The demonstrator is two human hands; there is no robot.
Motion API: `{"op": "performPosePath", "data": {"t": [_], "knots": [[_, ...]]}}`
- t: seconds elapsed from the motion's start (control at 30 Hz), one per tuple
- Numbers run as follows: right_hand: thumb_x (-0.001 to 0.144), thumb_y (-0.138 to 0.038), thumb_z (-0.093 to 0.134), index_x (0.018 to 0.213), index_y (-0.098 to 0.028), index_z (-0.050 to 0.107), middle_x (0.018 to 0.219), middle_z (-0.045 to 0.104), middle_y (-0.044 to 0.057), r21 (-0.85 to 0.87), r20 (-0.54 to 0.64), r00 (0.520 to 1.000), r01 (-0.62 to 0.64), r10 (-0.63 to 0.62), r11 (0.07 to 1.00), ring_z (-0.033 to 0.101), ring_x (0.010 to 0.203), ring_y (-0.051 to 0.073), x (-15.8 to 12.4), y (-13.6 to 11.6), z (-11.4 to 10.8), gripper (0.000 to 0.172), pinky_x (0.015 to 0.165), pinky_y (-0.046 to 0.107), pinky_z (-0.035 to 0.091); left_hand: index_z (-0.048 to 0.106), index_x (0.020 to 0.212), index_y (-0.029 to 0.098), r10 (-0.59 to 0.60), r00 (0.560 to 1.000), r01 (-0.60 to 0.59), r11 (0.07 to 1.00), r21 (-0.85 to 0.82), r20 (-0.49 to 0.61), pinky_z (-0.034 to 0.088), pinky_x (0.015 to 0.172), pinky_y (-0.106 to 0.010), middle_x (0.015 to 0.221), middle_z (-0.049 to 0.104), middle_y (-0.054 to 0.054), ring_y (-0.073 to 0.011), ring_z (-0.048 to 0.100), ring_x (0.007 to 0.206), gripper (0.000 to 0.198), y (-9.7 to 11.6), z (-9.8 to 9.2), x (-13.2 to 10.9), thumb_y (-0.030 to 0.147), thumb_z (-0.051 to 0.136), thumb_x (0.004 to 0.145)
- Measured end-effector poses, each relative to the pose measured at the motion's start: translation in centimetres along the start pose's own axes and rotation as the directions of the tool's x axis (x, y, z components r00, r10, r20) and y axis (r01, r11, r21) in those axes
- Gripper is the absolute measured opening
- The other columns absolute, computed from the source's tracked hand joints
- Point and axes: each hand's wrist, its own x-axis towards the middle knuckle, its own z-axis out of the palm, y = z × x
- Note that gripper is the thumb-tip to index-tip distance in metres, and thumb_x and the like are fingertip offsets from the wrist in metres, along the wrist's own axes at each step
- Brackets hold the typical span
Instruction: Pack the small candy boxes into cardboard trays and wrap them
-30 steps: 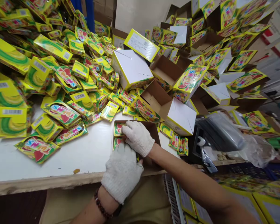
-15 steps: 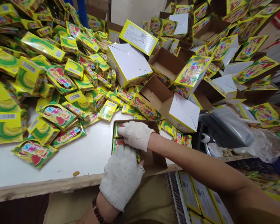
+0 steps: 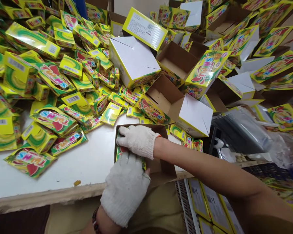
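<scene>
Open-topped carton (image 3: 164,164) sits at lower centre of the frame, at the front edge of the white table (image 3: 95,159), with both gloved hands over its left half. Right hand (image 3: 138,139): palm down, fingers partly bent and reaching to the carton's left wall; any grip on the contents is hidden. Left hand (image 3: 125,188): back upward, fingers extended and close together, thumb set apart at the right, fingertips at the lower edge of the right hand; whether it holds anything cannot be told. Small fruit-printed packs (image 3: 118,152) show in the carton between and beside the hands; their number is concealed. Bare brown lining shows in the right half, so the carton is judged only part-filled. Just above it stands another open carton (image 3: 153,112), tilted, its visible interior bare. A large heap of loose packs (image 3: 54,78) occupies the upper left, outside any carton. Further cartons (image 3: 206,70) are piled at upper right, above clear plastic film (image 3: 244,133). At lower right, a white basket (image 3: 184,201) stands beside several upright boxes (image 3: 212,204).
</scene>
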Motion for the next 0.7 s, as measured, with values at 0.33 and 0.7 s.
{"op": "performPosePath", "data": {"t": [0.33,0.7], "knots": [[0.095,-0.015,0.047,0.114,-0.019,0.061,0.12,0.056,0.01,0.266,-0.041,0.986,-0.147,0.164,0.953,0.057,0.098,0.019,-2.7,1.3,1.0,0.023,0.081,0.031,0.048,0.065,0.121,0.014,0.035,0.999,-0.035,0.999,0.036,-0.015,0.05,0.096,-0.047,0.125,0.064,-0.016,-0.0333,0.059,0.114,0.04,-0.2,0.4,-0.1,0.036,0.049,0.092],[0.094,-0.04,0.05,0.128,-0.019,0.051,0.094,0.069,0.014,0.348,0.362,0.528,-0.841,0.768,0.414,0.065,0.081,0.027,-5.5,0.4,1.1,0.04,0.073,0.036,0.043,0.064,0.121,0.012,0.085,0.993,-0.079,0.994,0.072,-0.084,0.049,0.094,-0.045,0.113,0.066,-0.016,-0.0318,0.058,0.113,0.04,-0.4,0.8,-0.2,0.034,0.042,0.096]]}}
